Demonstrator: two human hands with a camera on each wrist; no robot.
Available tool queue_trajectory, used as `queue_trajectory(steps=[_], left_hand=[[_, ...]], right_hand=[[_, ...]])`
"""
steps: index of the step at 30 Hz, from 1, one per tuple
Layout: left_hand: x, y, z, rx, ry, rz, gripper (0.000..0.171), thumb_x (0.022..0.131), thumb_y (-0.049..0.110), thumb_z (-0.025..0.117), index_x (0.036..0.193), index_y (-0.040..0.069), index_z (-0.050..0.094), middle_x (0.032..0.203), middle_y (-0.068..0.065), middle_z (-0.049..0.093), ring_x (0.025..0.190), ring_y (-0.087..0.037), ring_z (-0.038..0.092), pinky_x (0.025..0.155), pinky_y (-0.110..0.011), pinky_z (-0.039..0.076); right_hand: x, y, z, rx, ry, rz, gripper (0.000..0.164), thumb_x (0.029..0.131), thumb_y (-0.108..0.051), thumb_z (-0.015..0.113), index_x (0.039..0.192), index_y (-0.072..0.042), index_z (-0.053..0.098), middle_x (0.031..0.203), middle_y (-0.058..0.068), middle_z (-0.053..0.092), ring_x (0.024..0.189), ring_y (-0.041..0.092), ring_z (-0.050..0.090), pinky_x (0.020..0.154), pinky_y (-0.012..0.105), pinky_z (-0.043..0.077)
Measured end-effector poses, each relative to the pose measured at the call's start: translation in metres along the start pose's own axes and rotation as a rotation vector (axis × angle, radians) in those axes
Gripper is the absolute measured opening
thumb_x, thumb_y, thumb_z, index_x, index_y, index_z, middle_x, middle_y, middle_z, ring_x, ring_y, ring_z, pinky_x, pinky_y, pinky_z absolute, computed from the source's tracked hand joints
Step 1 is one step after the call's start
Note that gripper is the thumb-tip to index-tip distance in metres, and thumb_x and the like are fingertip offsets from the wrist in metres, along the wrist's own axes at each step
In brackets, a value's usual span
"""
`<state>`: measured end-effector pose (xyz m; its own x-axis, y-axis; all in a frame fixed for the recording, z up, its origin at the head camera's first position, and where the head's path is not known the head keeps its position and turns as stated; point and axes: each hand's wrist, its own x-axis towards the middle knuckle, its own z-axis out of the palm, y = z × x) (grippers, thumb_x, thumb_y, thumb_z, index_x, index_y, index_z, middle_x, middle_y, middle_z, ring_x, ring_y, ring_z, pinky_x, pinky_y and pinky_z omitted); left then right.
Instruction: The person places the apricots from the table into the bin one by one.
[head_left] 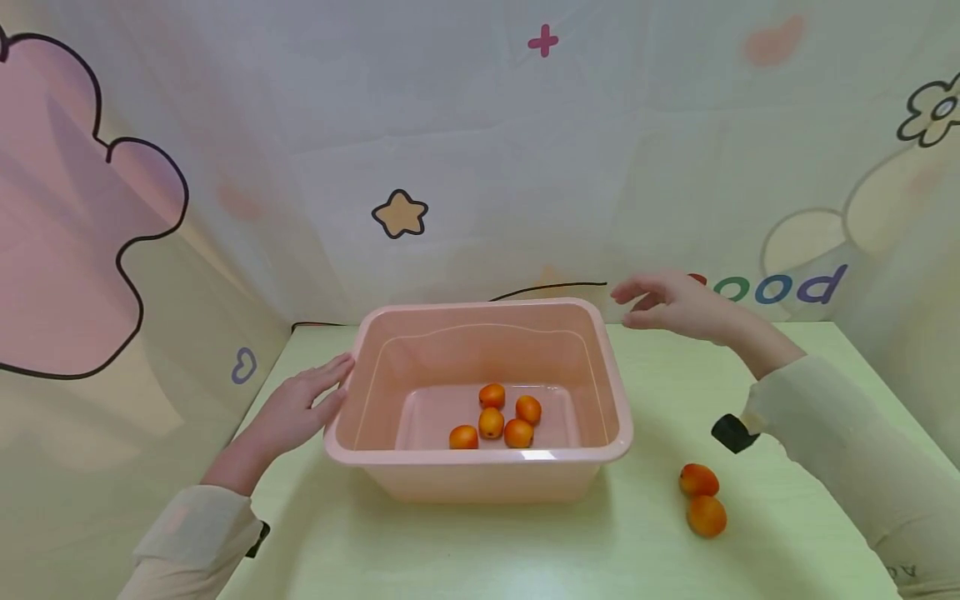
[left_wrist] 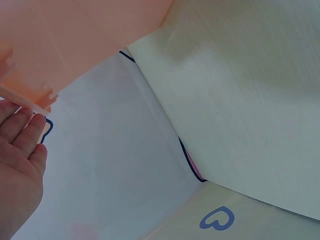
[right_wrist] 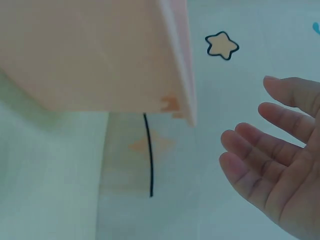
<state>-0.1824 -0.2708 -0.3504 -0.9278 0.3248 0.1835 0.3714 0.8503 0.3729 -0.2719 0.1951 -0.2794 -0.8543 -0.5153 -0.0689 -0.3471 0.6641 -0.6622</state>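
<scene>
The pink tub sits on the worktop; my straight-fingered left grip touches its side, my right grip hangs loosely spread, empty; I'd steady both sides evenly so the fruits inside don't roll

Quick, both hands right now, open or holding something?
Left hand: open, touching the side of the pink tub.
Right hand: open, holding nothing.
</scene>
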Motion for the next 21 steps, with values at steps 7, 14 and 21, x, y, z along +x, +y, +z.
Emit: queue_trajectory(steps=[7, 14, 21], left_hand=[[0.000, -0.002, 0.001, -0.007, 0.003, 0.006, 0.046, 0.092, 0.024, 0.045, 0.132, 0.002, 0.039, 0.138, -0.016, 0.037, 0.122, -0.040, 0.037, 0.097, -0.055, 0.030], [0.001, -0.002, 0.001, -0.010, 0.005, 0.003, 0.046, 0.091, 0.022, 0.045, 0.132, 0.001, 0.039, 0.139, -0.014, 0.036, 0.123, -0.039, 0.037, 0.097, -0.054, 0.030], [0.000, 0.000, 0.000, -0.010, 0.005, 0.003, 0.045, 0.091, 0.021, 0.046, 0.131, 0.001, 0.039, 0.138, -0.015, 0.036, 0.122, -0.040, 0.038, 0.097, -0.054, 0.031]], right_hand=[[-0.024, 0.039, 0.013, -0.014, -0.055, 0.037, 0.050, 0.081, -0.033, 0.062, 0.122, -0.008, 0.048, 0.120, 0.012, 0.052, 0.101, 0.025, 0.053, 0.080, 0.043, 0.049], [-0.039, 0.071, 0.033, 0.028, -0.180, 0.106, 0.054, 0.079, -0.030, 0.064, 0.123, -0.004, 0.047, 0.122, 0.019, 0.049, 0.102, 0.027, 0.052, 0.078, 0.040, 0.050], [-0.051, 0.094, 0.053, 0.068, -0.243, 0.178, 0.055, 0.077, -0.026, 0.067, 0.122, -0.002, 0.047, 0.120, 0.022, 0.049, 0.098, 0.024, 0.052, 0.078, 0.040, 0.049]])
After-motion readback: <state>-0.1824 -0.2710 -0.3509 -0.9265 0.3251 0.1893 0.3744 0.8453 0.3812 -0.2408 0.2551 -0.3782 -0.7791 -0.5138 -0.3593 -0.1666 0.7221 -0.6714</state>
